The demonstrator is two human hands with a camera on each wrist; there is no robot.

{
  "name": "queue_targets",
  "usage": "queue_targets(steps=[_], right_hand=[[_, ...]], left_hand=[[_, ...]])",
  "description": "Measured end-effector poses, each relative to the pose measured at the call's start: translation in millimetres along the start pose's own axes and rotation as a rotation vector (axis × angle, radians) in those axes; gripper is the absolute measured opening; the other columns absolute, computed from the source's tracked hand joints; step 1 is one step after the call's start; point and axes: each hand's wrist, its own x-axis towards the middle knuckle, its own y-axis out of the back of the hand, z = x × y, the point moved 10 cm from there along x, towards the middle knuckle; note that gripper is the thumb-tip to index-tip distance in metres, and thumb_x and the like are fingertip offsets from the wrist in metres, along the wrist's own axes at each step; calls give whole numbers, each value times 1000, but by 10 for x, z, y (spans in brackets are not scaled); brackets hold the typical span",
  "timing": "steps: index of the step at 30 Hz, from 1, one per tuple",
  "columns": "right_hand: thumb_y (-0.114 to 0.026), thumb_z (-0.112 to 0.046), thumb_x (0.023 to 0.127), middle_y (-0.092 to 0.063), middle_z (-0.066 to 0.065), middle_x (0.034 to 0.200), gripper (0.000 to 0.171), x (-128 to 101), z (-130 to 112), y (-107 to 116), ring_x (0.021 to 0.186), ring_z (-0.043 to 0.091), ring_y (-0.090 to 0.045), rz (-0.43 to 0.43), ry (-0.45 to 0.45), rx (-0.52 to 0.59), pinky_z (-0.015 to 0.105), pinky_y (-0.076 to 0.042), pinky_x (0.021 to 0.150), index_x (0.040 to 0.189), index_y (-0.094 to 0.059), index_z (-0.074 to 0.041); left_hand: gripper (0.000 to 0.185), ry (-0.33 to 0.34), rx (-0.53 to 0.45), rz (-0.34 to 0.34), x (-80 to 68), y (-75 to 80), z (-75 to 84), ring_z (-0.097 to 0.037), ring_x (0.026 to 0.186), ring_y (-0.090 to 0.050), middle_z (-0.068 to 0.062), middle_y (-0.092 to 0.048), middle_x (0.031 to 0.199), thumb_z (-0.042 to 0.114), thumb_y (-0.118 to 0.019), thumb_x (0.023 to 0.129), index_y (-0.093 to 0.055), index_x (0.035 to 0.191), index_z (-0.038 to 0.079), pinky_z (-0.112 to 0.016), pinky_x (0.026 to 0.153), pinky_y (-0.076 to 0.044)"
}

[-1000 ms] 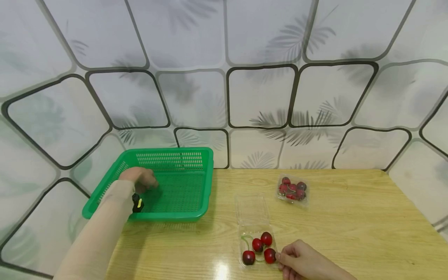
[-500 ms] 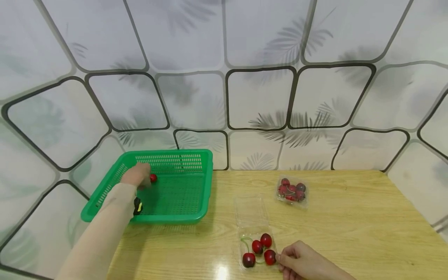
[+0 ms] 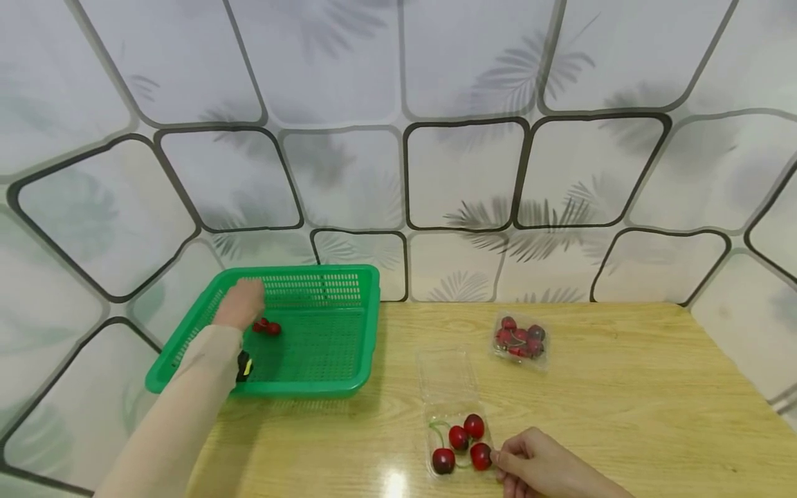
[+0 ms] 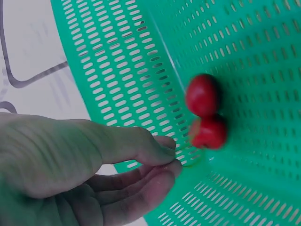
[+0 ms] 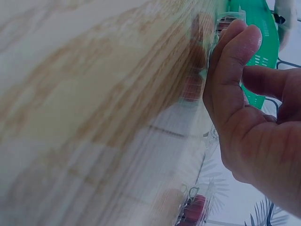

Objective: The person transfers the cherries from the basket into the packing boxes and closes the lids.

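Inside the green basket (image 3: 367, 325), my left hand (image 3: 241, 303) pinches a thin green stem between thumb and fingertips. Two red cherries (image 4: 203, 95) show just past the fingertips in the left wrist view, close to the basket's mesh. Down at the front, my right hand (image 3: 542, 462) holds the right edge of an open clear plastic box (image 3: 448, 400) between thumb and finger. Several dark red cherries (image 3: 443, 460) lie in that box, one with a long green stem. Its transparent lid (image 3: 447, 373) is folded back flat on the table.
A second clear box (image 3: 520, 339) filled with cherries stands farther back on the wooden table (image 3: 623, 387). Behind the table hangs a patterned white wall covering (image 3: 461, 173). The basket stands at the table's left, near the wall.
My left hand has drawn back toward the basket's far left, and the red cherries have come into sight beside it. The right hand stays at the box edge.
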Motion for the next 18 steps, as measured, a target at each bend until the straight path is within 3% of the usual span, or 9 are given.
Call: queue_targets(steps=[3,6,9,14,18], right_hand=[[-56,-23,106,-68,-3,68,32,-2,17,8,57,5,-58,10,-10,-6,13,-44,50,88,-71,-2],[-56,-23,106,-68,-3,68,31,-7,24,6,57,5,-58,14,-16,-3,13,-44,51,88,-71,-2],[-55,-22,106,-67,-3,68,31,-13,22,4,57,4,-58,15,-14,-5,13,-44,50,87,-70,-2],[-56,-23,106,-67,-3,67,32,-20,11,4,57,4,-58,12,-7,5,13,-45,50,88,-70,-1],[-56,-23,106,-67,-3,67,32,-21,-7,4,57,4,-59,9,4,13,12,-45,50,88,-70,-1]], left_hand=[[35,-38,36,85,-60,121,86,-18,57,-37,-7,-43,62,-16,-40,92,-41,65,7,-32,51,-38],[31,-49,61,102,-120,159,139,-22,59,-42,-14,-52,66,-15,-41,92,-45,68,4,-35,53,-43],[25,-46,50,48,-187,128,170,-24,62,-44,-19,-55,74,-14,-41,94,-48,75,0,-36,56,-44],[27,-43,46,-31,-285,72,213,-20,65,-36,-12,-47,72,-14,-40,96,-45,76,3,-33,59,-36],[23,-22,102,-69,-295,52,203,-22,68,-41,-26,-58,86,-15,-43,94,-48,79,1,-33,60,-39]])
